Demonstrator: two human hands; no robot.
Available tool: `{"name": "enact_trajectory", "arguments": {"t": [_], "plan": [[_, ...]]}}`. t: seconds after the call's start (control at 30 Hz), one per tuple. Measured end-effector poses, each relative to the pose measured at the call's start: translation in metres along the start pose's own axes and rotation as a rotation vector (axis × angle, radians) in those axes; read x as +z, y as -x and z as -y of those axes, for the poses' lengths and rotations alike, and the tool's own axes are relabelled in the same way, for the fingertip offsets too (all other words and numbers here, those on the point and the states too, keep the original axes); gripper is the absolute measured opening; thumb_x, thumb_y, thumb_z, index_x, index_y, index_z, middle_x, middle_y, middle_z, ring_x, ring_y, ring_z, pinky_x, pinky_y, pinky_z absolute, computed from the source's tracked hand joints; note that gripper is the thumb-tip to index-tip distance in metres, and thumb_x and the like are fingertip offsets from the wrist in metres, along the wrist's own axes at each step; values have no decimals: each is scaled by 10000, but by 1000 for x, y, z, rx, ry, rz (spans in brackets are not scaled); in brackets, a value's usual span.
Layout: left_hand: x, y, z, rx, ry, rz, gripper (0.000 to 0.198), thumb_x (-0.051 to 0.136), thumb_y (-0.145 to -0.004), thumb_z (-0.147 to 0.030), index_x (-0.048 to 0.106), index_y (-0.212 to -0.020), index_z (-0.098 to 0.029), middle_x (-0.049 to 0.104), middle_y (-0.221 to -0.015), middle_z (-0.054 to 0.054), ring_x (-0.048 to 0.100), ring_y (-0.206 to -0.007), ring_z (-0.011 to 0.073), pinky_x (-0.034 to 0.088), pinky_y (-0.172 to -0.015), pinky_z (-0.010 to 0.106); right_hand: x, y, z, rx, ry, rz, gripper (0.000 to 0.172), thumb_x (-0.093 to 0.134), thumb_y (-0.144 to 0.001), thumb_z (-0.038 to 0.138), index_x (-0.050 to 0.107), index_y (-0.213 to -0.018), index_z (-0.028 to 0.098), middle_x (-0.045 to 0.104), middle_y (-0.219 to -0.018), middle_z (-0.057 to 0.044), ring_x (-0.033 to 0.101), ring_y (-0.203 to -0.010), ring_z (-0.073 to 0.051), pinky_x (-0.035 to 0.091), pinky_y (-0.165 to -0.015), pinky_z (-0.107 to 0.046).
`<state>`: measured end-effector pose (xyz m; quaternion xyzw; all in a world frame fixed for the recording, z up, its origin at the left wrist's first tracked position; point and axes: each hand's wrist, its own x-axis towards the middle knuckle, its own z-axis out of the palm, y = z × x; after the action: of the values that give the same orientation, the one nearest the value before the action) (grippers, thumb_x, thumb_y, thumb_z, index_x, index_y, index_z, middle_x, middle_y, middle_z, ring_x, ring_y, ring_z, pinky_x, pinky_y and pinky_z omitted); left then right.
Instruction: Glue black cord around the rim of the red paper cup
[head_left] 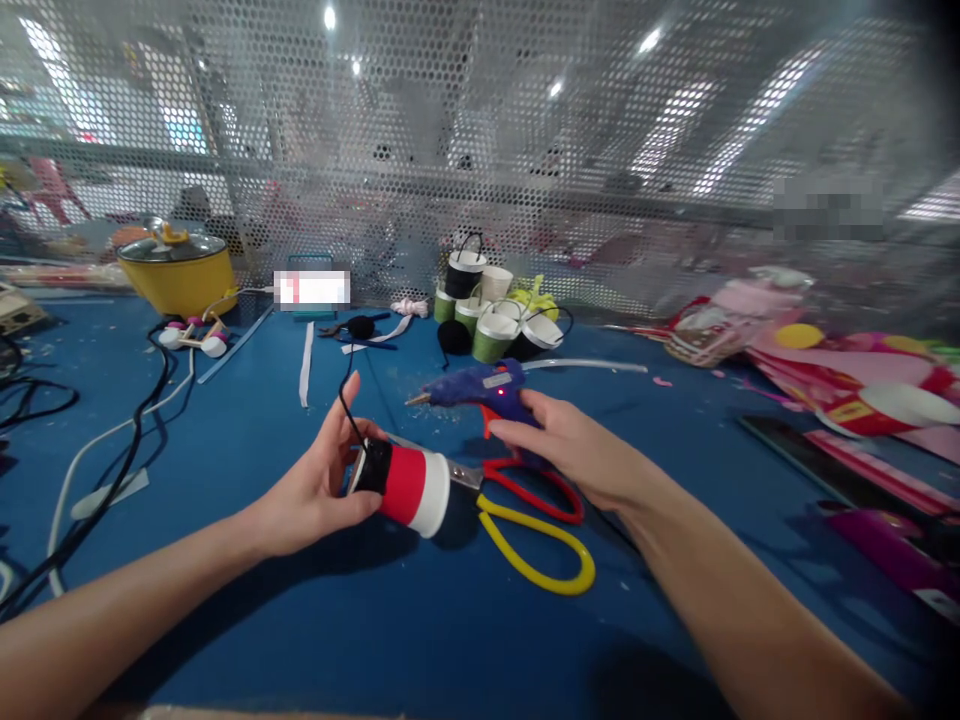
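Note:
My left hand (pixel 330 490) grips a paper cup (pixel 406 486) lying on its side, wrapped in a red band and a black band with a white rim. A black cord (pixel 346 405) rises from the cup's black end past my fingertips. In my right hand (pixel 559 440) is a blue glue gun (pixel 476 385) with a lit red light, its metal nozzle pointing left. Beneath the gun and beside the cup lie scissors (pixel 536 572) with one red and one yellow handle; the cup hides their blade tips.
Several small cups (pixel 495 335) with cord handles cluster at the back. A yellow pot (pixel 180 278) with a glass lid stands back left, near loose cables (pixel 139 420). Pliers (pixel 358 328) and white strips (pixel 307 365) lie mid-table. Pink and red pieces (pixel 810 370) crowd the right.

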<state>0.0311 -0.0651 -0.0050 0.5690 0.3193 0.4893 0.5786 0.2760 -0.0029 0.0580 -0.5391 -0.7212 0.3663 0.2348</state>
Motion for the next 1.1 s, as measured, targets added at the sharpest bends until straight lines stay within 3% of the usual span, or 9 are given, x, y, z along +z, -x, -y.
{"name": "enact_trajectory", "arguments": {"t": [0.17, 0.23, 0.4, 0.6, 1.1], "plan": [[-3, 0, 2, 8, -21, -22, 1015, 634, -698, -99, -19, -1412, -407, 419, -1104, 34, 457, -969, 182, 387, -810, 332, 10, 23, 17, 8, -48, 100, 212, 600, -738, 374, 601, -764, 164, 559, -539, 19, 517, -481, -119, 411, -455, -232], [-3, -1, 1, 7, -20, -35, 1014, 630, -698, -98, -21, -1414, -402, 425, -1093, 35, 464, -968, 185, 399, -788, 323, 15, 30, 20, -44, -38, 124, 179, 563, -749, 343, 633, -771, 180, 579, -556, 14, 513, -475, -121, 410, -450, -237], [-4, -4, 0, -1, -28, -73, 1034, 638, -692, -101, -40, -1409, -409, 430, -1078, 29, 475, -940, 174, 415, -736, 292, 24, 43, 22, -210, 198, 8, 132, 529, -731, 262, 601, -623, 236, 595, -568, -7, 534, -538, -159, 448, -525, -272], [-4, -4, -1, -12, -47, -112, 1031, 640, -686, -99, -27, -1411, -404, 437, -1067, 23, 482, -892, 157, 428, -735, 294, 30, 49, 19, -176, 279, -17, 125, 506, -752, 264, 494, -631, 235, 523, -543, 29, 437, -465, -122, 374, -429, -240], [-4, -2, 1, 28, -100, -91, 999, 630, -701, -86, 6, -1418, -395, 435, -1090, 30, 501, -921, 163, 438, -764, 305, 34, 49, 17, -203, 335, -36, 132, 501, -769, 265, 483, -641, 237, 520, -563, 24, 463, -501, -134, 368, -457, -250]]}}
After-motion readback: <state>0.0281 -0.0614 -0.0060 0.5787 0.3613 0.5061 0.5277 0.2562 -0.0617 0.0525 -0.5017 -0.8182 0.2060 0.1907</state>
